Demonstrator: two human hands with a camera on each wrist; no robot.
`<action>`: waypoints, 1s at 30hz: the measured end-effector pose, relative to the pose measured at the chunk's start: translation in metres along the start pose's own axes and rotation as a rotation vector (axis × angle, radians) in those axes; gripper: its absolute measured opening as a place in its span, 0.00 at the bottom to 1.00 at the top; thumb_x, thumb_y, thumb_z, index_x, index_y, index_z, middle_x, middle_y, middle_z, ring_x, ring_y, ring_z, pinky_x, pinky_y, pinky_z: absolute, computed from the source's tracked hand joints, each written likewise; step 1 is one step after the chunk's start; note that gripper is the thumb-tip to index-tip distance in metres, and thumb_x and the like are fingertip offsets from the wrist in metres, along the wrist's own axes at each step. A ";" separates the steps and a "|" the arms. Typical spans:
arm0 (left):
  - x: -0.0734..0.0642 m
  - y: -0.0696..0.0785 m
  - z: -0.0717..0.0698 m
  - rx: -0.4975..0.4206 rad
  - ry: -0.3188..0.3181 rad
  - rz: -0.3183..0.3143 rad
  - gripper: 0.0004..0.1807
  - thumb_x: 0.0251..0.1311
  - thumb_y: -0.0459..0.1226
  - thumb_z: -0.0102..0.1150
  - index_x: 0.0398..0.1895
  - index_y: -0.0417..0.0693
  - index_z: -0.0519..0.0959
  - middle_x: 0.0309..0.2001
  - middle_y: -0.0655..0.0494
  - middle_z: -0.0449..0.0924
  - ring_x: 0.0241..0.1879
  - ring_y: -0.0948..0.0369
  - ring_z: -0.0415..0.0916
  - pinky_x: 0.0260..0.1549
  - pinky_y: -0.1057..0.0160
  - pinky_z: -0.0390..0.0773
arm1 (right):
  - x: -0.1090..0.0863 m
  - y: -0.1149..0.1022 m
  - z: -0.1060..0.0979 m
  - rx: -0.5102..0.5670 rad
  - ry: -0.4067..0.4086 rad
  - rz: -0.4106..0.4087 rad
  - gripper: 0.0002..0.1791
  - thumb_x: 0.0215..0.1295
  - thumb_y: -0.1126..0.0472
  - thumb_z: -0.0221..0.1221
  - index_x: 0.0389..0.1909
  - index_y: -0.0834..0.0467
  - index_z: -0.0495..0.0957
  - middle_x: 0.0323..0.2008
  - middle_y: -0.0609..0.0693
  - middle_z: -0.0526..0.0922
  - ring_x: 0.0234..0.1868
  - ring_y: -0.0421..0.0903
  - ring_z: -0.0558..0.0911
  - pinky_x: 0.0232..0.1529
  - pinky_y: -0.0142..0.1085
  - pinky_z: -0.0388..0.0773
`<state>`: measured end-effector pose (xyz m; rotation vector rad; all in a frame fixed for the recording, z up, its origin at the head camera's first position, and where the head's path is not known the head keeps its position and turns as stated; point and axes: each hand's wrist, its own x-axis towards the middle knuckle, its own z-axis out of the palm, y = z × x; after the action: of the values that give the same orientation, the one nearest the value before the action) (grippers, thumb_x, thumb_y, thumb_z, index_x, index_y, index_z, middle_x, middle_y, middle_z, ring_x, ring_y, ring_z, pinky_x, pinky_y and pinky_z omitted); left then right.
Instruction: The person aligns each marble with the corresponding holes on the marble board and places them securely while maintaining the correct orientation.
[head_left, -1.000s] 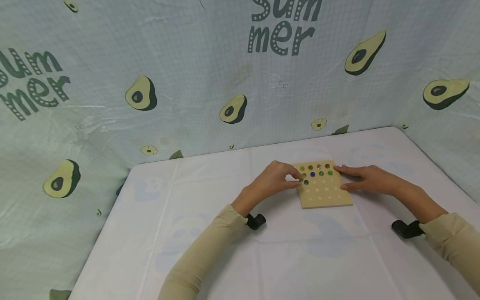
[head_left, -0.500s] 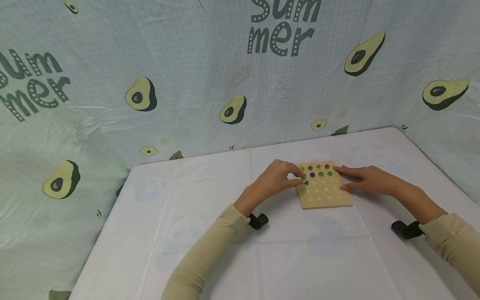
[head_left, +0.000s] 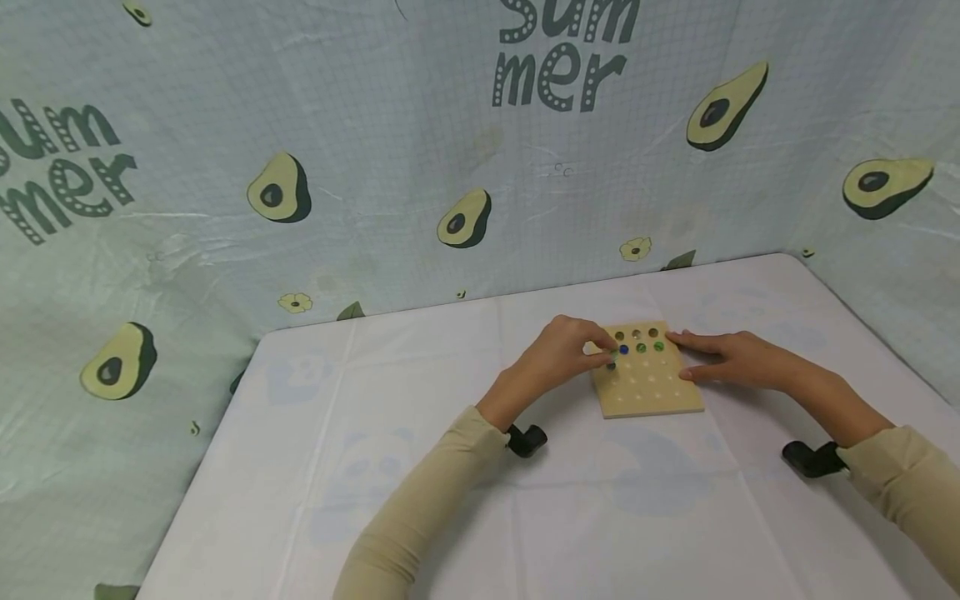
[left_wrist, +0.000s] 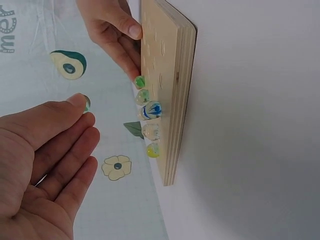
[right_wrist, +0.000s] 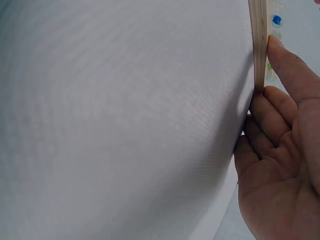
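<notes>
A square wooden board [head_left: 651, 395] with rows of round hollows lies on the table, several glass marbles on its far part. Between left thumb and fingertips, my left hand [head_left: 564, 348] pinches a small clear-greenish marble [left_wrist: 87, 104] over the board's left side. Beside it sits a blue marble [head_left: 624, 350], and closer to me a dark marble [head_left: 611, 365] is partly covered by the fingers. My right hand [head_left: 750, 360] touches the board's right side with thumb and index finger spread apart along it. In the right wrist view, the right thumb [right_wrist: 290, 67] lies against the board's face.
A white cloth with faint animal prints covers the table [head_left: 450, 467]. Behind it hangs a pale curtain [head_left: 375, 125] printed with avocados. A black wrist camera [head_left: 528, 441] sits under the left wrist, another black camera [head_left: 812, 458] under the right.
My left hand has moved slightly right over the board with its marble, now covering the far-left marble. The right hand and the board stay in place.
</notes>
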<state>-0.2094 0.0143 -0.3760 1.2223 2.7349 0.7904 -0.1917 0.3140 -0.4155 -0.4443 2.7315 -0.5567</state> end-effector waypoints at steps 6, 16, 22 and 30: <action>0.005 0.001 0.002 -0.005 -0.010 -0.028 0.12 0.64 0.39 0.69 0.49 0.48 0.89 0.46 0.59 0.89 0.49 0.64 0.84 0.45 0.77 0.76 | 0.000 0.001 0.000 -0.002 0.004 -0.006 0.50 0.64 0.30 0.60 0.78 0.55 0.60 0.73 0.68 0.59 0.71 0.75 0.60 0.63 0.71 0.63; 0.009 -0.004 0.010 -0.018 0.003 -0.068 0.11 0.63 0.38 0.70 0.48 0.49 0.89 0.46 0.60 0.89 0.50 0.66 0.83 0.47 0.77 0.76 | -0.001 0.000 -0.001 0.013 0.001 -0.008 0.50 0.64 0.30 0.60 0.78 0.55 0.60 0.74 0.68 0.59 0.71 0.75 0.60 0.63 0.70 0.63; 0.011 -0.007 0.015 -0.030 0.025 -0.106 0.11 0.62 0.38 0.71 0.47 0.50 0.90 0.45 0.60 0.89 0.49 0.67 0.82 0.46 0.77 0.75 | 0.000 0.002 0.000 -0.002 0.001 0.000 0.50 0.64 0.29 0.59 0.78 0.54 0.60 0.74 0.68 0.59 0.71 0.75 0.60 0.63 0.70 0.63; 0.016 -0.008 0.023 -0.001 -0.004 -0.137 0.11 0.62 0.39 0.71 0.47 0.51 0.90 0.45 0.61 0.89 0.48 0.66 0.83 0.42 0.78 0.74 | 0.000 0.002 0.000 -0.001 -0.004 0.000 0.50 0.64 0.29 0.59 0.78 0.54 0.60 0.74 0.68 0.59 0.71 0.75 0.60 0.63 0.71 0.63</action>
<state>-0.2202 0.0311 -0.3967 1.0221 2.7777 0.7739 -0.1922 0.3155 -0.4164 -0.4451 2.7276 -0.5539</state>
